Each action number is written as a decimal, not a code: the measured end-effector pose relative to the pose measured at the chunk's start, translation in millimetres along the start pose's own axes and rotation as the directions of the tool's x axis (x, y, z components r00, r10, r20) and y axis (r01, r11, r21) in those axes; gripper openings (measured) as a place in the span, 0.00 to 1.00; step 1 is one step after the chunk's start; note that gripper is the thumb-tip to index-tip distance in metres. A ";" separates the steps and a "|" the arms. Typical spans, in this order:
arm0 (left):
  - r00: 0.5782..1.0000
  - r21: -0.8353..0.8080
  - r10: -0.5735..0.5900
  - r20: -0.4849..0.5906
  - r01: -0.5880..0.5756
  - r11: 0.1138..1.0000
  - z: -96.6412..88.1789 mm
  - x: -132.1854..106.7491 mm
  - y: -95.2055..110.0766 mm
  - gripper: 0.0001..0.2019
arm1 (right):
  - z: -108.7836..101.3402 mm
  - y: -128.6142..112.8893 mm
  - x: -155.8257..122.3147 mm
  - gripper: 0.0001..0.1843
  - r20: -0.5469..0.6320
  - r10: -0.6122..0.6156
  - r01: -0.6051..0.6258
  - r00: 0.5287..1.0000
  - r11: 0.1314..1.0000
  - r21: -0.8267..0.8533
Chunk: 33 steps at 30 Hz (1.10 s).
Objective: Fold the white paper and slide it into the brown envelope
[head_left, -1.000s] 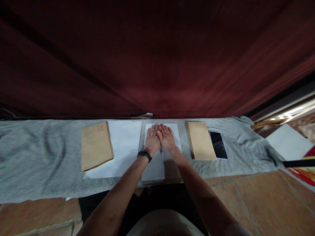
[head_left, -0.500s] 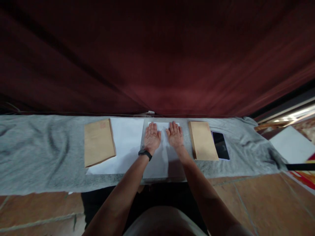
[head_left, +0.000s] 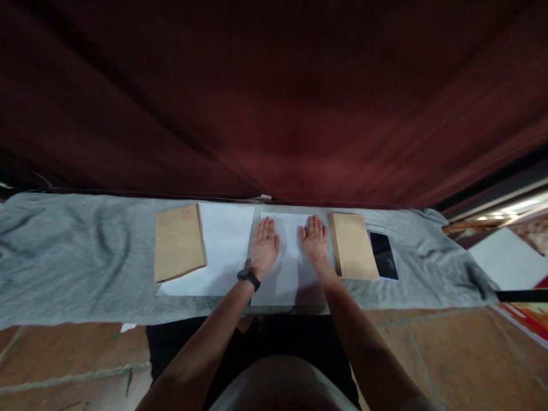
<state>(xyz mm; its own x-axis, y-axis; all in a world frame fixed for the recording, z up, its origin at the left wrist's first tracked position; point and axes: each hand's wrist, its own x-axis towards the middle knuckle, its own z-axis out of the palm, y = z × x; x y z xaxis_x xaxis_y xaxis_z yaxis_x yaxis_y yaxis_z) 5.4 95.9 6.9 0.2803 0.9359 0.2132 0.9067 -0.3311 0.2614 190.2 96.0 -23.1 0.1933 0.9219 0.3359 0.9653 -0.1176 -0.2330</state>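
A white sheet of paper (head_left: pixel 287 268) lies flat in front of me on the grey cloth. My left hand (head_left: pixel 264 245) rests with straight fingers on its left edge, a black watch (head_left: pixel 249 278) on the wrist. On the sheet's right edge lies my right hand (head_left: pixel 314 240), flat and holding nothing. To the left is more white paper (head_left: pixel 226 240), partly under a brown envelope (head_left: pixel 180 242) with a faint red mark. A stack of brown envelopes (head_left: pixel 354 245) sits just right of my right hand.
A phone (head_left: pixel 383 255) with a dark screen lies beside the envelope stack. The grey cloth (head_left: pixel 77 257) covers the long, narrow surface. Behind it hangs a dark red curtain (head_left: pixel 274 125). Tiled floor (head_left: pixel 428 342) shows in front, and a white panel (head_left: pixel 509 260) stands at the far right.
My hands have moved apart, from the sheet's upper part toward its two side edges. The right hand slid right, and the paper looks flatter. The view shifted slightly.
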 end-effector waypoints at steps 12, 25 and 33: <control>0.992 -0.031 0.121 0.022 -0.120 0.992 1.2 -76.5 21.8 0.30 | -14.6 -16.0 -5.6 0.32 0.010 0.038 -0.039 0.999 0.997 0.069; 0.981 -0.019 0.180 0.066 -0.179 0.984 -6.1 -84.2 14.9 0.29 | -43.6 -54.3 -105.5 0.29 0.188 -0.241 0.214 0.952 0.965 0.153; 0.986 -0.048 0.159 0.060 -0.156 0.987 -14.7 -97.2 6.7 0.29 | -48.7 -19.8 -121.5 0.32 0.146 -0.241 0.237 0.959 0.970 0.043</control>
<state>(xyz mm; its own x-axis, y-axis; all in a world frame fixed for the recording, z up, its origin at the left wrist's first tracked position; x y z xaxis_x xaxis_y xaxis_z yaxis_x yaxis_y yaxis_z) -20.4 0.9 1.8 0.4390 0.8770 0.1955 0.8358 -0.4784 0.2695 156.1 -31.6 -14.8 -0.0729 0.9666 0.2455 0.9751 0.1208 -0.1859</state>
